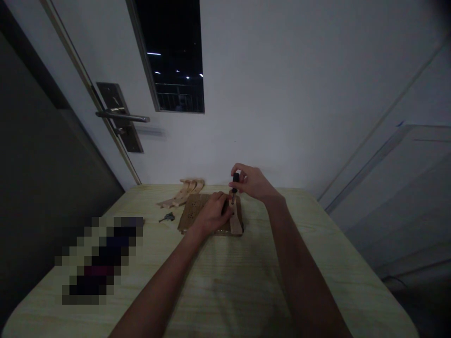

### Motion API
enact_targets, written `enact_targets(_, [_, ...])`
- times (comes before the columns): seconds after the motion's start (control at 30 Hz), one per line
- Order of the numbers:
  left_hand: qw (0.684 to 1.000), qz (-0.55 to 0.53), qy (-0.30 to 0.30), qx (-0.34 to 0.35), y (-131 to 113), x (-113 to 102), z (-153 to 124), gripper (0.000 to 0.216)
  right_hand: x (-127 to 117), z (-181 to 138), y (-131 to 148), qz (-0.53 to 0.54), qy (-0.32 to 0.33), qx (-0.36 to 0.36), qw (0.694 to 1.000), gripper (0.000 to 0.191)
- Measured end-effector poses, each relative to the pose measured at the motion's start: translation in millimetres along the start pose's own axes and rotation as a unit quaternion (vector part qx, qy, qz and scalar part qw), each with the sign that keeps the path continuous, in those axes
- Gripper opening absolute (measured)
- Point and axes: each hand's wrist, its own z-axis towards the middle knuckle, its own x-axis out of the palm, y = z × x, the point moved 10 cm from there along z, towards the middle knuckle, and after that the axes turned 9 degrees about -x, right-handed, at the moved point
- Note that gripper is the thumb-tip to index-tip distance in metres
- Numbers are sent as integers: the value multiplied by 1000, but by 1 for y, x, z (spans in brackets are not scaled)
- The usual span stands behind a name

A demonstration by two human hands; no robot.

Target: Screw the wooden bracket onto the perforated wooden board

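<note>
A flat wooden board (190,213) with small holes lies on the light wooden table (229,281). A narrow wooden strip (236,223) rests along its right side. My right hand (252,182) is closed round the black handle of a small screwdriver (235,180), held upright with its tip down at the strip. My left hand (213,213) presses down on the board and strip beside the tip, fingers curled; whether they pinch anything is hidden.
Several loose wooden pieces (183,192) lie behind the board, and small dark metal parts (167,217) sit to its left. A blurred-out patch (100,258) covers something at the table's left. A door with a lever handle (123,116) stands behind.
</note>
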Motion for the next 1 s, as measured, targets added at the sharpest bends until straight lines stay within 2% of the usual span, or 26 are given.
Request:
enact_targets(0.13, [1000, -8, 0, -3, -1, -1, 0, 18, 4, 1, 5, 9, 13, -26, 1000, 12])
enact_targets(0.3, [1000, -15, -1, -5, -1, -1, 0, 17, 0, 1, 6, 9, 15, -14, 1000, 10])
enact_targets(0.47, [1000, -26, -5, -12, 0, -3, 0, 18, 0, 0, 9, -54, 34, -27, 998, 18])
enact_targets(0.67, [1000, -19, -5, -16, -1, -4, 0, 20, 7, 0, 7, 8, 31, -27, 999, 14])
enact_targets(0.83, [1000, -17, -2, -16, 1, -1, 1, 18, 6, 1, 11, 42, 20, -55, 997, 15])
enact_targets(1.0, [1000, -21, 3, -16, 2, 0, 1, 17, 3, 0, 6, 43, 16, -45, 998, 26])
